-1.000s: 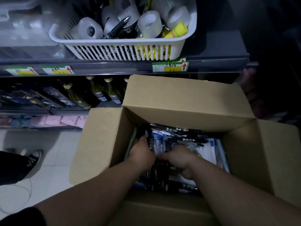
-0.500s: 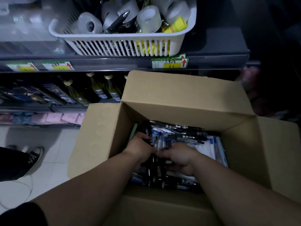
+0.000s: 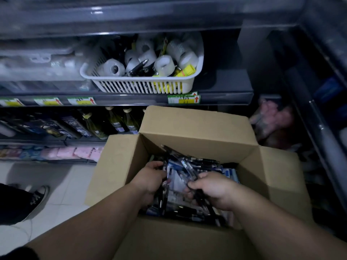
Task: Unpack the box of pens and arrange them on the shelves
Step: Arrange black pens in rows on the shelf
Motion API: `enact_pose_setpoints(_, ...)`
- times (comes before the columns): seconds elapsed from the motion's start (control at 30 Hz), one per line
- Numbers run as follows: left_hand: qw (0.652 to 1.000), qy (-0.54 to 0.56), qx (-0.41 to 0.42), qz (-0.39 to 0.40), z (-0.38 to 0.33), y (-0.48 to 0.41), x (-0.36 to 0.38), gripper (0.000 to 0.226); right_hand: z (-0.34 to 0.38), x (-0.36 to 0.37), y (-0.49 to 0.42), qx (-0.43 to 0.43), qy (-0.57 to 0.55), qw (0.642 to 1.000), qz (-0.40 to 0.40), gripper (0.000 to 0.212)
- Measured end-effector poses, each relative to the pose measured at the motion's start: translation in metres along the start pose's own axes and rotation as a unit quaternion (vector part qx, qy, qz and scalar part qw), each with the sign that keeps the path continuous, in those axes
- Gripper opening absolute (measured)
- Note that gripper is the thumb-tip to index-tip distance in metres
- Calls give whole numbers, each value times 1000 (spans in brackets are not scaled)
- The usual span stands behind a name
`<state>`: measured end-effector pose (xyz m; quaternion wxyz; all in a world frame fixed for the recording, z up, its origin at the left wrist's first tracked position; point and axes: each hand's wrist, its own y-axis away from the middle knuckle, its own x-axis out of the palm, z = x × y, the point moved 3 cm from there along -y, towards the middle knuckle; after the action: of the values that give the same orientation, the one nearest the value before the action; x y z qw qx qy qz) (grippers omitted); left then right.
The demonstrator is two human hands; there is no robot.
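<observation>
Reaching down into an open cardboard box (image 3: 197,128), both hands are seen among the pens (image 3: 189,167) that fill it. The left hand (image 3: 150,180) is held near the box's left inner wall, its fingers curled round a few black pens. The right hand (image 3: 212,188) is placed just beside it, towards the middle, with thumb and fingers closed round another bunch of black pens. Blue-and-white packets (image 3: 230,174) are seen beside the loose pens. The box's flaps are folded outward, and the box is set in front of a dark shelf (image 3: 131,100). On that shelf a white slatted basket (image 3: 142,88) is kept, loaded with tape rolls (image 3: 112,68). Green-and-yellow price labels (image 3: 184,99) are fixed to the shelf edge. Bottles (image 3: 112,121) are lined up on the shelf below. A black sneaker (image 3: 40,196) is planted on the pale tiled floor (image 3: 62,184) at the left.
</observation>
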<state>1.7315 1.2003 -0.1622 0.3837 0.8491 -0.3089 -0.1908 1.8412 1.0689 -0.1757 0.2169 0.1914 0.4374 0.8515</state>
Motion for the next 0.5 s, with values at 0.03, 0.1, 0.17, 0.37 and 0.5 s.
enact_pose_setpoints(0.03,1000,10,0,11,-1,4,2,41,3,-4,7,-9,9,1000,-7,9)
enact_pose_setpoints(0.1,999,14,-2,36,-1,12,7,42,6,-11,21,-22,24,999,-21,13)
enact_pose_setpoints(0.17,998,-2,-5,60,0,21,12,43,5,-17,35,-33,28,999,-24,11)
enact_pose_setpoints(0.37,985,-80,25,151,-3,39,22,52,0,-27,68,-94,40,992,-68,11)
enact_pose_setpoints(0.5,967,-102,76,221,-9,35,19,74,4,-16,83,-157,29,979,-124,20)
